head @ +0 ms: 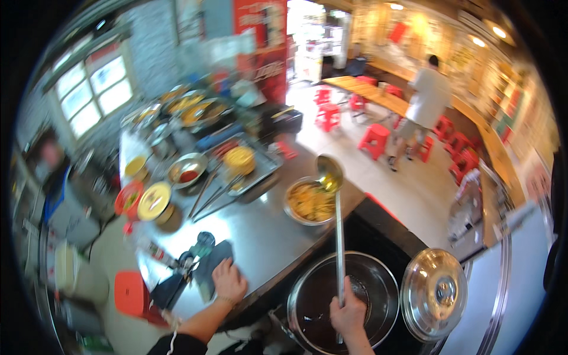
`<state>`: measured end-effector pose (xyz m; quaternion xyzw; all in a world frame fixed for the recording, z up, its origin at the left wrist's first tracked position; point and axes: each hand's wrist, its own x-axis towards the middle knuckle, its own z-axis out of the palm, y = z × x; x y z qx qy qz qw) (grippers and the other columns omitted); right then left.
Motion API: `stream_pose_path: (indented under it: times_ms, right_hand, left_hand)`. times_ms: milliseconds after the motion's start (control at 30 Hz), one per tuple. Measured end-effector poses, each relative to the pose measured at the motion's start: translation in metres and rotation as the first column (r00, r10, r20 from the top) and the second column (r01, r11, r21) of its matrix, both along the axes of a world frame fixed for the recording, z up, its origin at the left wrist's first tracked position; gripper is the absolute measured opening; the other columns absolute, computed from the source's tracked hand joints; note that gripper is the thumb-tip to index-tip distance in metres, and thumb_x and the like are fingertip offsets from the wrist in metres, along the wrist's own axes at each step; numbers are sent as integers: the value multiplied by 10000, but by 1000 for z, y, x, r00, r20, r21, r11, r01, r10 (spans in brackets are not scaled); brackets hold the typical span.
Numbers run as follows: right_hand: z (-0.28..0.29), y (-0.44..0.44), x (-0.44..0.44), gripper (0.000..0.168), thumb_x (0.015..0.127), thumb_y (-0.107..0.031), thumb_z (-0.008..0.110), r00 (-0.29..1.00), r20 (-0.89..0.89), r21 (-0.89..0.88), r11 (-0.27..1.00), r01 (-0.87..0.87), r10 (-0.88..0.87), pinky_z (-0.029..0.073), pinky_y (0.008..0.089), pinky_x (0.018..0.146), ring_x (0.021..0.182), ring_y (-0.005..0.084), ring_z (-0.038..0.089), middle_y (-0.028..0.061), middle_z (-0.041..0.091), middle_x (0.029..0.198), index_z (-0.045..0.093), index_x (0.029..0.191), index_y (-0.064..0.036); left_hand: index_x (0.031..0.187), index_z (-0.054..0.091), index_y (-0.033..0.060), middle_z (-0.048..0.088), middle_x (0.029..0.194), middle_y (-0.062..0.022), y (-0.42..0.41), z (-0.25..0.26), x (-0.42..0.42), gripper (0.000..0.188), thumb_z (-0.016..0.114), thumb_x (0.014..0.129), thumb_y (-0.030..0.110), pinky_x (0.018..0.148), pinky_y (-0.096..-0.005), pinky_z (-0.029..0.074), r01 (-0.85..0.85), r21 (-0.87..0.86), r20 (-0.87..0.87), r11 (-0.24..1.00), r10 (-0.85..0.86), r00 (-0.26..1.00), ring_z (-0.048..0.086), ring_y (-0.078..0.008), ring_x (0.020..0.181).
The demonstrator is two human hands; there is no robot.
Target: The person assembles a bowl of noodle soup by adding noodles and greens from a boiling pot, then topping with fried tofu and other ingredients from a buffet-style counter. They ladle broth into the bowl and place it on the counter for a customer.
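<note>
My right hand (348, 313) grips the long metal handle of a ladle (340, 239) above a large steel pot (290, 306). Dark liquid (324, 288) fills the lower part of that pot. The ladle's bowl is tipped at the edge of a metal bowl (295, 217), with yellowish liquid in it. Noodle-like food (310, 202) fills the metal bowl. My left hand (230, 282) leans on the steel counter (266, 248) near its front edge, holding nothing. Beside its fingers lies a dark grey item (215, 262), perhaps a pouch or cloth.
Right of the pot lies a domed steel lid (437, 293). Tongs (217, 195), a metal tray (266, 164) with yellow food, a bowl with red contents (188, 171) and a yellow-topped container (155, 202) occupy the counter. A person (428, 93) walks among red stools (375, 140).
</note>
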<state>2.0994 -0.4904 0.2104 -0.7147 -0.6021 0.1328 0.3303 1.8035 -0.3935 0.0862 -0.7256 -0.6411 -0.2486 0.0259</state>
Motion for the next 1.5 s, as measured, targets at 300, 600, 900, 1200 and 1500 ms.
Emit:
stream_pose_path:
  times_ms: [300, 600, 900, 1200, 1500]
  right_hand:
    - [26, 97, -112, 541, 751, -96, 585, 879, -135, 116, 889, -444, 457, 503, 388, 629, 686, 342, 638, 221, 622, 767, 471, 1280, -93]
    - [-9, 223, -240, 557, 741, -145, 537, 790, 209, -93, 815, -571, 577, 470, 473, 611, 666, 387, 604, 223, 619, 739, 448, 1288, -98]
    - [-28, 249, -310, 590, 731, -122, 562, 653, 416, -371, 774, -513, 632, 517, 401, 610, 748, 290, 646, 173, 647, 786, 425, 1302, -68]
    - [-33, 220, -330, 530, 744, -209, 583, 796, 76, -322, 771, -550, 600, 499, 442, 671, 758, 368, 625, 183, 649, 802, 487, 1251, -86]
    - [-41, 162, -63, 348, 751, -151, 670, 982, -183, -229, 969, -89, 47, 498, 276, 598, 629, 155, 619, 107, 662, 746, 615, 1043, 30]
  left_hand:
    - [985, 549, -6, 490, 1190, -179, -2, -4, -6, 335, 535, 724, 204, 971, -486, 292, -14, 47, 51, 999, 12, 999, 410, -336, 1162]
    - [1024, 551, -2, 477, 1226, -185, -3, 0, -8, 365, 537, 743, 230, 989, -493, 288, -19, -42, 81, 999, 22, 996, 395, -325, 1189]
    - [1109, 539, -2, 454, 1250, -186, -4, 0, -13, 447, 546, 751, 264, 993, -510, 266, 27, -93, 102, 995, -18, 995, 363, -342, 1197]
    - [1189, 523, 41, 463, 1253, -171, -5, 8, -15, 522, 524, 773, 355, 1020, -505, 212, 103, -195, 79, 975, -89, 993, 342, -365, 1190]
    - [1030, 540, -31, 451, 1258, -200, 1, 1, -11, 389, 541, 723, 208, 1009, -496, 263, 40, -101, 45, 994, -35, 998, 371, -345, 1215]
